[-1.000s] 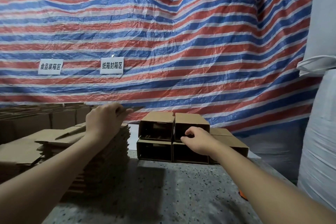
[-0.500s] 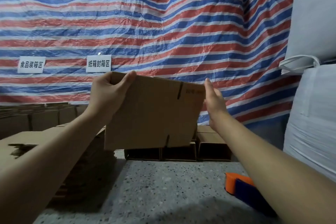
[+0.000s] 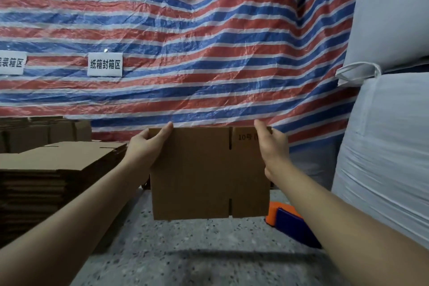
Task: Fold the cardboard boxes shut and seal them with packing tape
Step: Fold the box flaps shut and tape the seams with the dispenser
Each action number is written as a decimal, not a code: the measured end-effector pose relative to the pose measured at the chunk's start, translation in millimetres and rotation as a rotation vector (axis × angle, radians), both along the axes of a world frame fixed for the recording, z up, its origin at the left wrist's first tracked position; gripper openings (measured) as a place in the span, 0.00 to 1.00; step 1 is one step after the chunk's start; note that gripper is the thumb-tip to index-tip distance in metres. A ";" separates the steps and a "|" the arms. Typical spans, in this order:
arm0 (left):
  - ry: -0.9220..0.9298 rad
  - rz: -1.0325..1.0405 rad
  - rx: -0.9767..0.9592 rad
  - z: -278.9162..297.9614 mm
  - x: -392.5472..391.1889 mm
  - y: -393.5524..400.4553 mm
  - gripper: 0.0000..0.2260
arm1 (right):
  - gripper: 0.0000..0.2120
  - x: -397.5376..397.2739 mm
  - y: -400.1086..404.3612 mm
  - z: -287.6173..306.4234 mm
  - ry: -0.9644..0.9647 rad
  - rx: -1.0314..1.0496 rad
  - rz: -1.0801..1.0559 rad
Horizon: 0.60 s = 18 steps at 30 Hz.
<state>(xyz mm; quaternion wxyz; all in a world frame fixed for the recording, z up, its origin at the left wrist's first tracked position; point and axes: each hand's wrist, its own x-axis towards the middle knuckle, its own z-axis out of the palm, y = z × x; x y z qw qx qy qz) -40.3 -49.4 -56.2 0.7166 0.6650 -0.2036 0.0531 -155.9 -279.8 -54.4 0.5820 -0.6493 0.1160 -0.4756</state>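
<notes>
- Cardboard, brown and plain: a flattened box (image 3: 209, 172) is held upright in the air, above the middle of the speckled grey table (image 3: 185, 258), and does not touch it. It has short slits at the top and bottom edge, and a small print "10号" near its upper right corner.
- The left hand (image 3: 146, 146) grips the box at the upper left corner; the thumb lies on the front face and the fingers are curled round behind the edge.
- The right hand (image 3: 271, 146) holds the upper right corner, with the thumb up along the front face; the other fingers go behind the board, and how they lie there I cannot tell.
- A stack of flat cardboard sheets (image 3: 58, 169) stands at the left edge of the table, just beside the left forearm.
- More cardboard boxes (image 3: 46, 134) stand behind this stack, toward the far left corner.
- An orange and blue tape dispenser (image 3: 290, 220) lies near the right edge of the table, partly hidden by the right forearm and by the lower right corner of the box.
- A red, white and blue striped tarp (image 3: 209, 53) hangs behind the table, with two white paper signs; the sign (image 3: 105, 64) reads "纸箱封箱区".
- Large white sacks (image 3: 390, 123) are piled at the right side.
</notes>
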 end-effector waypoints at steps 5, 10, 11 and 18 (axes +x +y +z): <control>0.124 -0.032 0.003 -38.4 -2.5 -2.8 0.20 | 0.21 -3.0 -4.6 -37.4 0.145 0.070 0.013; 0.141 -0.035 0.073 -70.9 -8.3 -9.3 0.15 | 0.19 -3.1 -6.4 -74.0 0.266 0.183 -0.006; 0.146 -0.027 0.085 -69.2 -7.6 -9.9 0.14 | 0.17 -2.7 -6.8 -73.6 0.271 0.207 -0.010; 0.281 -0.220 0.308 -36.7 2.6 1.1 0.13 | 0.17 -1.8 -0.9 -68.7 0.247 0.271 -0.013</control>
